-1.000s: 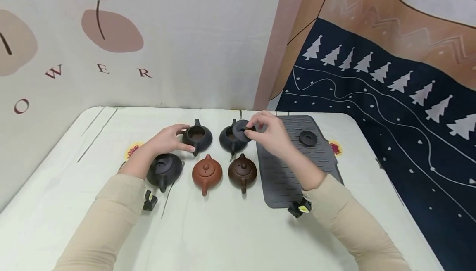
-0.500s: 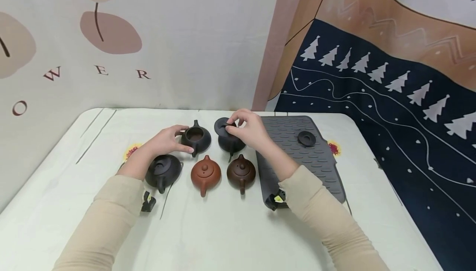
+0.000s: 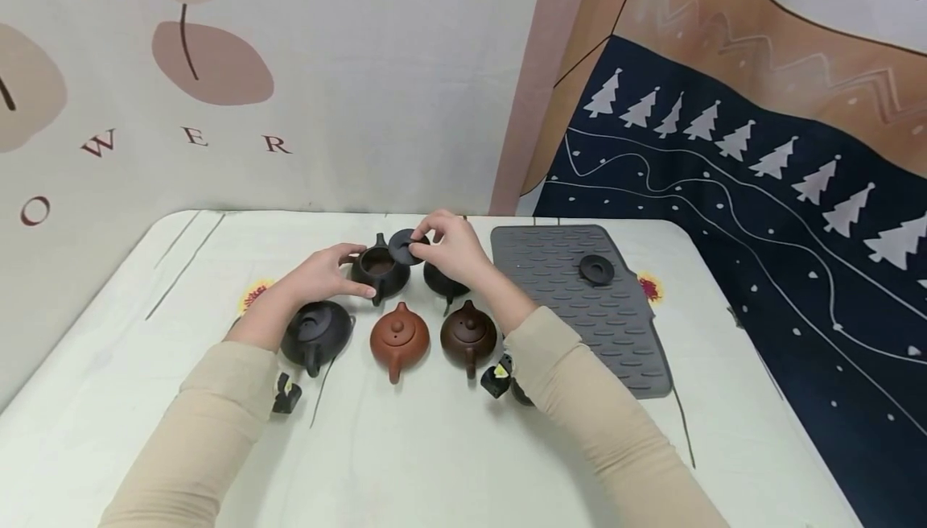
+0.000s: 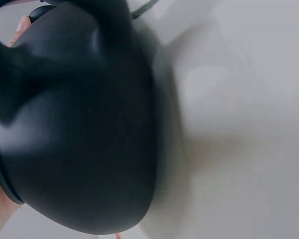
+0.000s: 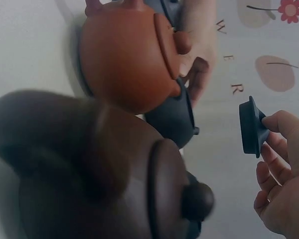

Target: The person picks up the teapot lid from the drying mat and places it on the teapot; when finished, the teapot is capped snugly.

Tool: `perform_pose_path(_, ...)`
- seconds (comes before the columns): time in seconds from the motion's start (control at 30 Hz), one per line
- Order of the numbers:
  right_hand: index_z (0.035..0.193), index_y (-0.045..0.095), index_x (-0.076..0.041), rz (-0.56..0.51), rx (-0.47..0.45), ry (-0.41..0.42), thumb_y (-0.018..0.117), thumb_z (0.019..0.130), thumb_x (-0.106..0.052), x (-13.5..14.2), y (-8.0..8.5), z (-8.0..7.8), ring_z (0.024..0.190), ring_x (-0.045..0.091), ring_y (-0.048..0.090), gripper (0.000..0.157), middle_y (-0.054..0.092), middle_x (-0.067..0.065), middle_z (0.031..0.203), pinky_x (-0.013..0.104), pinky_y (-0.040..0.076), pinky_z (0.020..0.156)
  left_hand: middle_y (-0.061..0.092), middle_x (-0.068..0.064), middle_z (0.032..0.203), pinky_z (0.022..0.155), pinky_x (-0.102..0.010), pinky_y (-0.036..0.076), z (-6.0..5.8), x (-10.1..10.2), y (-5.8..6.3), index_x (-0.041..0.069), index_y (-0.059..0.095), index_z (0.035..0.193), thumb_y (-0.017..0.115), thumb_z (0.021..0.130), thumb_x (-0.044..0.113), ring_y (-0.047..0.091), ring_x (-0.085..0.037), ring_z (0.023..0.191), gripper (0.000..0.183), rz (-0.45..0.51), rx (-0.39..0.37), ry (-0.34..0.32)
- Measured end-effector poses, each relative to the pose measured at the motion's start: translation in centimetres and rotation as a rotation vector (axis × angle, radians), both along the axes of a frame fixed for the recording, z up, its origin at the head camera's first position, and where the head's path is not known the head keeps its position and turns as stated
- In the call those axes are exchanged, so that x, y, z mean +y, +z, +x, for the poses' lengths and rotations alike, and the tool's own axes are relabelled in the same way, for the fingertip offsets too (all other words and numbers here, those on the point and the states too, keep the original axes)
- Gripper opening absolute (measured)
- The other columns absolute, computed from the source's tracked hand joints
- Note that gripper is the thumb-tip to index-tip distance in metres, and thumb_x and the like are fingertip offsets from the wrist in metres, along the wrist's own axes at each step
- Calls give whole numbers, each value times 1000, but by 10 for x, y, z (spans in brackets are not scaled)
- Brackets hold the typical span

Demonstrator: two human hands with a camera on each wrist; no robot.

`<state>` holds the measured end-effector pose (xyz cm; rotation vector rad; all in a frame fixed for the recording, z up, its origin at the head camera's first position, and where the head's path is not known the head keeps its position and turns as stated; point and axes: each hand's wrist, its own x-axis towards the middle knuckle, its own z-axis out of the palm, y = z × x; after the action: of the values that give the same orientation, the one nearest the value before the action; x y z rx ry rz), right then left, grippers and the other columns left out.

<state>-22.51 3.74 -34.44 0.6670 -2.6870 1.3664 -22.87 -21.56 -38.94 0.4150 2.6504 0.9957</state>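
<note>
My left hand (image 3: pixel 326 272) grips the side of a black teapot (image 3: pixel 384 282) at the back of the table, thumb near its handle. This teapot has no lid on, and its mouth shows. Just over its right rim my right hand (image 3: pixel 451 248) pinches a black round lid (image 3: pixel 404 249). The right wrist view shows the lid (image 5: pixel 248 128) turned on edge between thumb and fingers (image 5: pixel 281 119). A second black teapot (image 3: pixel 443 281) stands to the right, partly hidden under the right hand. Filling the left wrist view is a dark teapot (image 4: pixel 84 134), very close.
In front stand a lidded black teapot (image 3: pixel 319 333), a reddish-orange teapot (image 3: pixel 399 343) and a dark brown teapot (image 3: pixel 468 336). At right lies a grey ribbed mat (image 3: pixel 615 319) bearing a black ring-shaped piece (image 3: pixel 597 270). A fabric backdrop (image 3: pixel 376 93) hangs behind the table.
My right hand has carried the lid leftward, from over the right-hand black teapot to the rim of the left-hand one. The left hand has stayed on its teapot.
</note>
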Motion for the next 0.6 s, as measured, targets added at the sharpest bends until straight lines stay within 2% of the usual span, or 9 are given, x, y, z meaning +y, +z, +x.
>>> perform_pose_path(0.2, 91, 71, -11, 22, -48, -5, 70, 88, -17, -14, -9, -9, 84, 18, 48, 7, 59, 0, 112, 26, 40, 63, 36, -25, 145, 103, -57, 32, 0, 0, 1, -2, 32, 146, 82, 73, 42, 34, -44, 132, 99, -4, -1, 0)
perform_pose_path(0.6, 93, 71, -15, 110, -52, 1, 69, 89, -21, -39, -16, -21, 80, 14, 51, 7, 60, -5, 106, 24, 43, 64, 37, -25, 144, 101, -58, 33, 1, -2, 1, -1, 33, 146, 82, 73, 43, 34, -44, 131, 98, 6, 2, -3)
